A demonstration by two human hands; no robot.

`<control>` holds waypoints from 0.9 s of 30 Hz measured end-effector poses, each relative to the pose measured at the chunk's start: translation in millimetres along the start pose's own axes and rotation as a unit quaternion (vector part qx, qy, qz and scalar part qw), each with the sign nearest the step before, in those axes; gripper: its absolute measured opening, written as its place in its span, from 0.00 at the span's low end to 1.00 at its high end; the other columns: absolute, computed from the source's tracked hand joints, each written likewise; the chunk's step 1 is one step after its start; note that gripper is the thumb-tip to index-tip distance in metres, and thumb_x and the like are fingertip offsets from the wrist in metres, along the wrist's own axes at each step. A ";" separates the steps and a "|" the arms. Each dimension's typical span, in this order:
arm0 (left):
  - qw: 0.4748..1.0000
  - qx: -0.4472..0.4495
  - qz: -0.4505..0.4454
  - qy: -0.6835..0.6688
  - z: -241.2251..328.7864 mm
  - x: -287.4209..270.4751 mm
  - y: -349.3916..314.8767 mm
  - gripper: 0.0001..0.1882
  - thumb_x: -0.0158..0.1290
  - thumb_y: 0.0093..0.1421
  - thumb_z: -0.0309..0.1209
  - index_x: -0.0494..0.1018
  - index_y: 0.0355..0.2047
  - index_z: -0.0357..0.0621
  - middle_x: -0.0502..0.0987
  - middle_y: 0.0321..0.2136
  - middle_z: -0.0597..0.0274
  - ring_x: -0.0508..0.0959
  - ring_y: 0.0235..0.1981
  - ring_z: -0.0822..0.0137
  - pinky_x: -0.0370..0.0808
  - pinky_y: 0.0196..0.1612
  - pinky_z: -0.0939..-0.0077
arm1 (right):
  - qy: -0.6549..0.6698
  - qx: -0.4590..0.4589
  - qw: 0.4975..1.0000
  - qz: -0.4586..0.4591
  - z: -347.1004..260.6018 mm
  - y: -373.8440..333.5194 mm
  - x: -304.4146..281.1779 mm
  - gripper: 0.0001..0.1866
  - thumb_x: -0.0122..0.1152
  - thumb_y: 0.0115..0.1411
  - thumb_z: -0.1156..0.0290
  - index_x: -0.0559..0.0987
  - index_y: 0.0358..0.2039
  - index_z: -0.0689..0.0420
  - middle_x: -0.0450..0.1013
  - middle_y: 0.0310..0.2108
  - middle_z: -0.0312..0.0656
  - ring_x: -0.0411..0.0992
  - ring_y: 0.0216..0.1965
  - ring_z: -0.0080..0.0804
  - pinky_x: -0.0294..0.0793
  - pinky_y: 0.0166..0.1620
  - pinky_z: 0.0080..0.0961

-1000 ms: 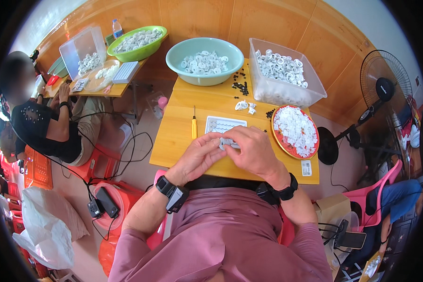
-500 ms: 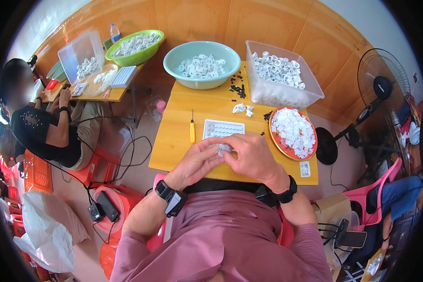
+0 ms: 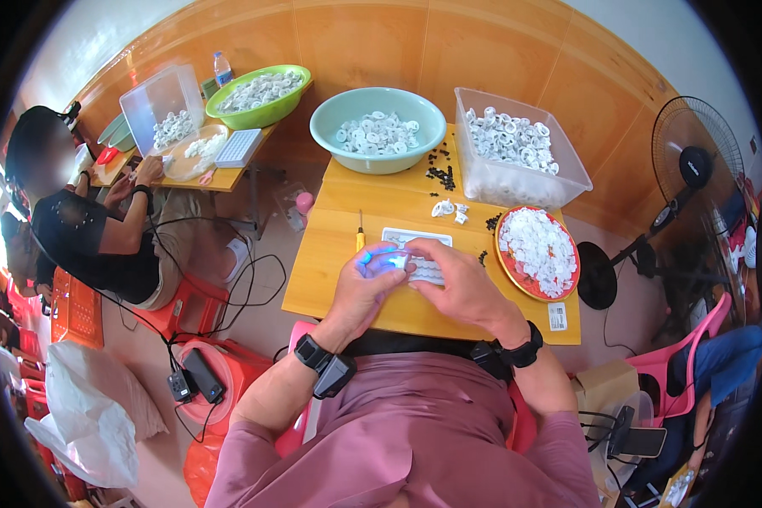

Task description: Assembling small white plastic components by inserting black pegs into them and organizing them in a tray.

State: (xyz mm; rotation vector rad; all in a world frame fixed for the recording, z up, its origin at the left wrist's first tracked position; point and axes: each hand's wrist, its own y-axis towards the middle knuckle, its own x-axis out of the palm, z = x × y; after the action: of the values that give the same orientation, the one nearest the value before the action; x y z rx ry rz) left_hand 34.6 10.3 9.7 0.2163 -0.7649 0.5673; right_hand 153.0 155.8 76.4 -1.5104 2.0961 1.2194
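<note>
My left hand (image 3: 366,286) pinches a small white plastic part (image 3: 400,261) that gives off blue-white light, tinting the fingers blue. From the other side, my right hand (image 3: 466,278) has curled fingers meeting at the same part, partly covering it. Just beyond my hands lies a white tray (image 3: 416,234) with rows of small slots, its near portion partly hidden by them. To its left is a screwdriver (image 3: 361,238) with a yellow handle. A red-rimmed plate (image 3: 503,251) heaped with small white pieces stands to the right.
At the table's back are a pale green basin (image 3: 378,162) and a clear bin (image 3: 525,188), both holding white parts. Black bits (image 3: 441,176) and loose white parts (image 3: 450,209) lie between. A co-worker (image 3: 93,237) sits at another table on the left; a black fan (image 3: 694,167) stands right.
Blue-white light now shows at the small part between my fingers. My right thumb has spread away from its index finger. The whole view has shifted slightly.
</note>
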 end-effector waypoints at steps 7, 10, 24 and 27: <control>0.999 0.035 0.023 0.006 -1.7 -3.7 3.7 0.23 0.57 0.59 0.16 0.66 0.55 0.35 0.75 0.49 0.53 0.76 0.51 0.63 0.74 0.56 0.69 | -0.031 -0.020 0.999 0.012 2.6 1.9 3.5 0.15 0.65 0.52 0.76 0.76 0.41 0.58 0.76 0.41 0.48 0.75 0.44 0.51 0.74 0.47 0.41; 0.999 0.038 0.016 -0.002 -3.4 -6.3 5.4 0.23 0.58 0.60 0.18 0.65 0.55 0.36 0.75 0.49 0.54 0.76 0.51 0.64 0.75 0.56 0.69 | -0.059 -0.060 0.995 0.044 4.5 3.1 9.6 0.12 0.64 0.51 0.78 0.76 0.38 0.57 0.76 0.39 0.46 0.75 0.43 0.49 0.74 0.46 0.39; 0.999 -0.006 -0.005 -0.046 -2.1 -2.3 2.5 0.16 0.52 0.67 0.22 0.65 0.53 0.36 0.75 0.46 0.54 0.77 0.49 0.66 0.76 0.55 0.73 | -0.125 -0.192 0.971 0.075 7.8 2.9 25.5 0.08 0.57 0.51 0.79 0.76 0.35 0.59 0.74 0.36 0.43 0.74 0.38 0.42 0.73 0.41 0.33; 0.999 -0.006 -0.002 -0.040 -4.6 -3.8 1.6 0.15 0.52 0.67 0.23 0.66 0.53 0.37 0.76 0.45 0.56 0.77 0.48 0.67 0.76 0.54 0.74 | -0.132 -0.192 0.970 0.075 7.3 0.9 26.3 0.09 0.57 0.51 0.79 0.76 0.35 0.60 0.74 0.36 0.43 0.74 0.38 0.42 0.73 0.42 0.32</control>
State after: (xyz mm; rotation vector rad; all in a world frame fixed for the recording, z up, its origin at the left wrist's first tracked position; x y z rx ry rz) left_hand 34.2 11.8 3.8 0.2312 -0.8442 0.5525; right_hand 139.8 144.6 55.4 -1.2542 1.9009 1.8564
